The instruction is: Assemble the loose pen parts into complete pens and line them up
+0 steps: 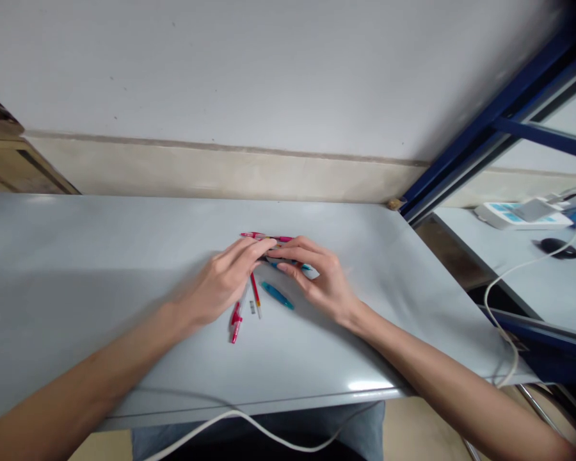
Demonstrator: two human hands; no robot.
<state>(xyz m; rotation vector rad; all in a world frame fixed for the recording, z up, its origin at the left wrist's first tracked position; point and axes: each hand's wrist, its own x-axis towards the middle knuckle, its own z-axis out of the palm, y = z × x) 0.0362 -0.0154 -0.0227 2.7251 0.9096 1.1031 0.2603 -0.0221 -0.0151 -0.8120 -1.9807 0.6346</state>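
My left hand and my right hand meet over the middle of the table, fingers curled and tips almost touching. Between the fingertips is a small dark and blue piece, mostly hidden; I cannot make out what it is. Behind the fingers lies a pink pen, partly covered. Nearer to me, a blue pen barrel rests below the right hand. A red ink refill and a small metal spring lie beside it. Just below the left hand is a clear pen part with a pink clip end.
The grey table stands against a wall. To the right, past a blue metal frame, are a white power strip and a black round object. A white cable runs down the right side and across my lap.
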